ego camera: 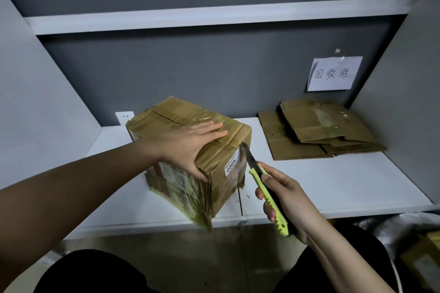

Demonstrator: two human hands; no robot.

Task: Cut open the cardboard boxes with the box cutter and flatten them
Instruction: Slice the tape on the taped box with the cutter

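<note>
A taped cardboard box (pixel 190 157) sits mid-shelf (pixel 333 188). The left hand (pixel 190 147) lies spread flat on its top. The right hand (pixel 283 197), grip wrapped around a yellow-green box cutter (pixel 266 195), sets the blade at the box's upper edge. Flattened cardboard (pixel 319 128) lies at 2 o'clock.

We are working with both arms bare; no sleeves are showing behind our fingers as far back as the frame edges. Our left hand (pixel 190 147) and right hand (pixel 283 195) are wearing no gloves, rings or watches that we can make out. Well behind the fingers of both hands, our legs (pixel 95 271) are showing in plain black clothing, and a thin pale stripe is running along the right side.
</note>
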